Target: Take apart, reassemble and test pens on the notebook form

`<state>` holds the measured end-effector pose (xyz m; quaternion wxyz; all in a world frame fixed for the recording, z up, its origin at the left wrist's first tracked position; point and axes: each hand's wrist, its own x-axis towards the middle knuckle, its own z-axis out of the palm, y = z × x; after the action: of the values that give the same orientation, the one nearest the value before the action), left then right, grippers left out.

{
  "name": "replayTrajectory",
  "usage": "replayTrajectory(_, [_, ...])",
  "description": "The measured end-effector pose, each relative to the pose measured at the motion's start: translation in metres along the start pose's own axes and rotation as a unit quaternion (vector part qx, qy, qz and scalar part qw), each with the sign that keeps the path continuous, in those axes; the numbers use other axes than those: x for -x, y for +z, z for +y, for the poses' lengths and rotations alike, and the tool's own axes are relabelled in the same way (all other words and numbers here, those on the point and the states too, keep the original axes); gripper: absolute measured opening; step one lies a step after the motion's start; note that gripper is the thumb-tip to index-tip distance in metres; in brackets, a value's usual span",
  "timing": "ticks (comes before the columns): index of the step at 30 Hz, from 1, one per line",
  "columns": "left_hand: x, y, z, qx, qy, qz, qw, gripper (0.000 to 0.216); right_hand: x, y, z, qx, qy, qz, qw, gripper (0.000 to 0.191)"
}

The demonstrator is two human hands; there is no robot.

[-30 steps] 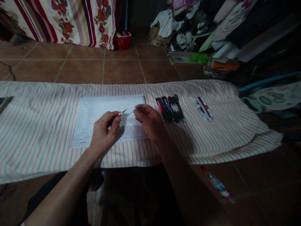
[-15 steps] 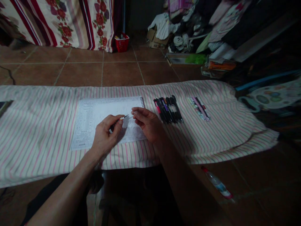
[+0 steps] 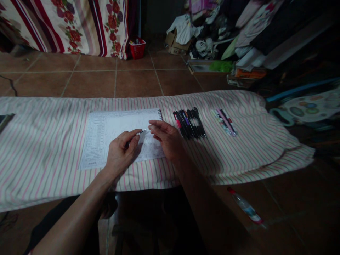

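Note:
My left hand (image 3: 120, 148) is closed around a pen (image 3: 141, 132), its thin tip pointing right toward my other hand. Most of the barrel is hidden in the palm. Thumb and forefinger of my right hand (image 3: 170, 141) are pinched together just right of that tip; a small pale thing seems to be between them, too small to name. Both hands hover over a spiral notebook (image 3: 122, 119) with printed and written pages. To the right lies a row of several dark pens (image 3: 189, 123). Farther right is a smaller group of pale and dark pens (image 3: 225, 122).
A striped cloth (image 3: 53, 141) covers the long surface beneath. On the tiled floor lies a plastic bottle (image 3: 246, 207) at front right. Behind stand a red basket (image 3: 137, 49), a cardboard box (image 3: 176, 44) and heaped clothes. A dark-edged object (image 3: 5, 121) sits at far left.
The pen in my left hand has turned slightly, and its pale front end looks different. Both hands stay almost in the same place.

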<state>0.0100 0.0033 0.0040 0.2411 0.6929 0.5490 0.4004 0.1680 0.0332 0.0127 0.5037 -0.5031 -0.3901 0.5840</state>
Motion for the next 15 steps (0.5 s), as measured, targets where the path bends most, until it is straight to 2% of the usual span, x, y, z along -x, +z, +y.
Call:
replayTrajectory(4, [0.0002, 0.0010, -0.0006, -0.007, -0.009, 0.008, 1.000, 0.027, 0.0001, 0.0009, -0.0012, 0.017, -0.006, 0.018, 1.000, 0.029])
replayTrajectory(15, [0.0005, 0.0022, -0.0018, -0.021, -0.007, -0.002, 1.000, 0.026, -0.0010, 0.0032, 0.0017, 0.049, -0.039, 0.012, 0.998, 0.023])
